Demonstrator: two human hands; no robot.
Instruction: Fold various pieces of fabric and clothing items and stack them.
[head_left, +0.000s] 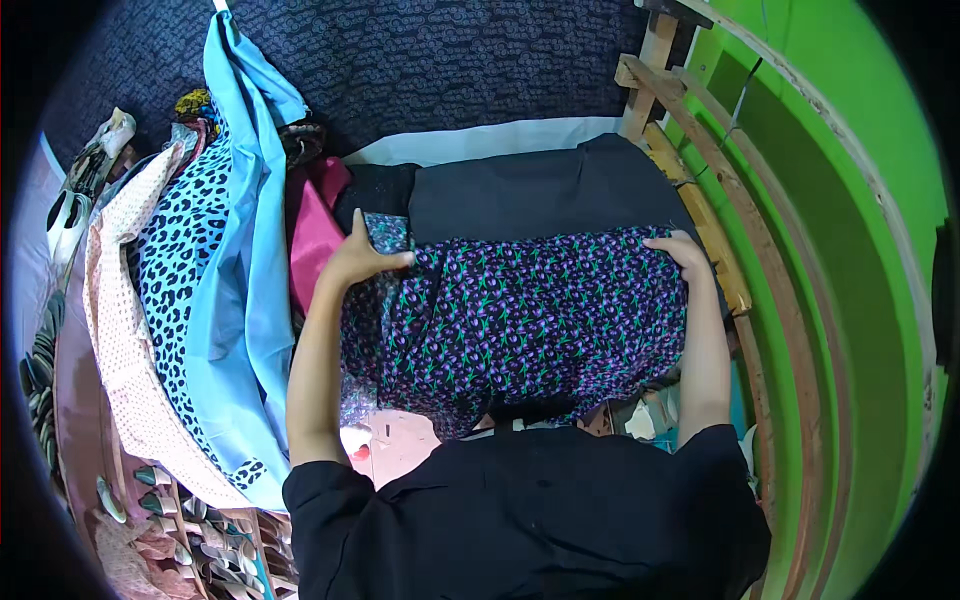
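Observation:
A dark fabric with small purple flowers and green leaves (530,320) lies spread across a black-covered surface in front of me, its near edge hanging toward my body. My left hand (358,258) is at its far left corner, thumb and forefinger stretched wide apart, the thumb touching the cloth. A blue-grey patterned piece of cloth (388,232) shows beside that hand. At the far right corner, my right hand (686,254) has its thumb on top of the floral fabric, with the other fingers partly hidden at the edge.
To the left hang a light blue cloth (240,310), a blue leopard-spotted cloth (185,235), a pale dotted cloth (125,370) and a magenta cloth (315,235). Wooden rails (760,230) run along the green wall on the right. Several shoes (215,550) sit at the lower left.

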